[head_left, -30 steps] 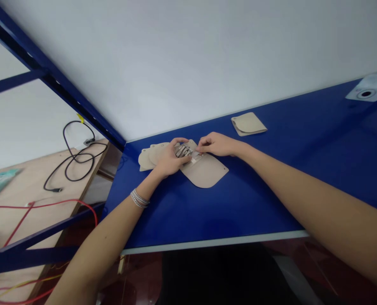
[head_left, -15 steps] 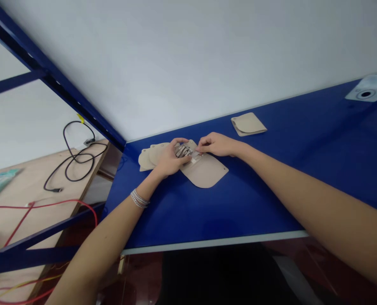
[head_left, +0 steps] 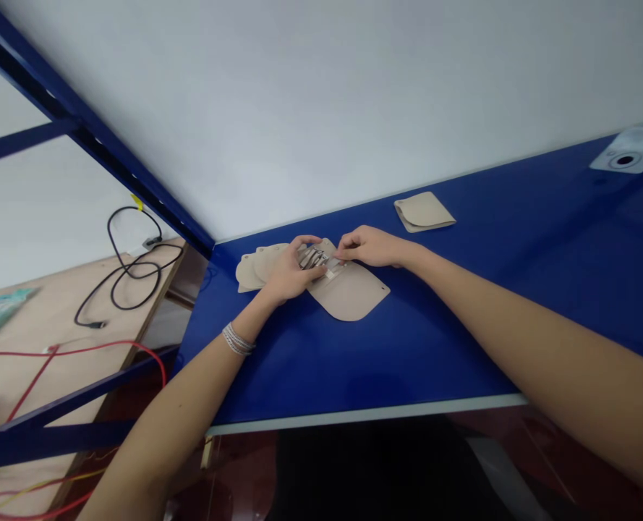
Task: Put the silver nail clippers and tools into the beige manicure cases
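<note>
Head view, nearest first: I am logging the left hand (head_left: 288,269), a braided silver bracelet (head_left: 238,339) on its wrist, with its fingers curling over and holding a bundle of silver metal pieces (head_left: 313,257). The right hand (head_left: 367,246) is reaching in from the other side, its fingers drawn narrow at a small white tab (head_left: 331,273); I cannot tell whether they are gripping it. Both pieces are lying on a tan flap (head_left: 351,293) resting on the blue tabletop (head_left: 354,369). Overlapping tan rounded panels (head_left: 250,273) are sitting just beside the left hand. Farther out, a folded tan pouch (head_left: 423,211) is lying well apart, and a white plate with a dark round fitting (head_left: 625,159) is occupying the far corner.
</note>
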`<state>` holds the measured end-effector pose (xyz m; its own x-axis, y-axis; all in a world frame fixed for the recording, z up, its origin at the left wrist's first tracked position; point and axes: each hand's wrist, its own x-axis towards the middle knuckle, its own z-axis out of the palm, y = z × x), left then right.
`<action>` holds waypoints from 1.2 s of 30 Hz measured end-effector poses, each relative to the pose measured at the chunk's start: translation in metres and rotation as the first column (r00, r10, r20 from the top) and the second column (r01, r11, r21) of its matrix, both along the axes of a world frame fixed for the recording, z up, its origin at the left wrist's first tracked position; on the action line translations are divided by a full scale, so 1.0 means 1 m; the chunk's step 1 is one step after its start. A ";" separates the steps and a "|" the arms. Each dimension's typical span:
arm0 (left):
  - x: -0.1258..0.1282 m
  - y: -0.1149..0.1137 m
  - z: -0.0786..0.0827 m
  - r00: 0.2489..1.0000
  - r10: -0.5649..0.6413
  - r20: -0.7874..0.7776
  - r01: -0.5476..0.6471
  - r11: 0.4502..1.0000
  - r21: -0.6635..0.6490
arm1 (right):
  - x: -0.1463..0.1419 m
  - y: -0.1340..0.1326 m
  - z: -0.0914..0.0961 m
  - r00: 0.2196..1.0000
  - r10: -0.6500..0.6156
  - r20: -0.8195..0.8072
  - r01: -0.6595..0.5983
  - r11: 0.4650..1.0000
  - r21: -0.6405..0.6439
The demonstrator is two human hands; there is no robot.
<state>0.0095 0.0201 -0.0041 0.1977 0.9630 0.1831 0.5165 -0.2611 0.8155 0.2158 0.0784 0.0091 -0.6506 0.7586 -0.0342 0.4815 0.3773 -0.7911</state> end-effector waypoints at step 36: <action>0.001 0.000 0.000 1.000 -0.017 0.022 0.017 1.000 -0.002 | 0.003 0.004 -0.002 1.000 -0.015 0.004 0.015 1.000 0.008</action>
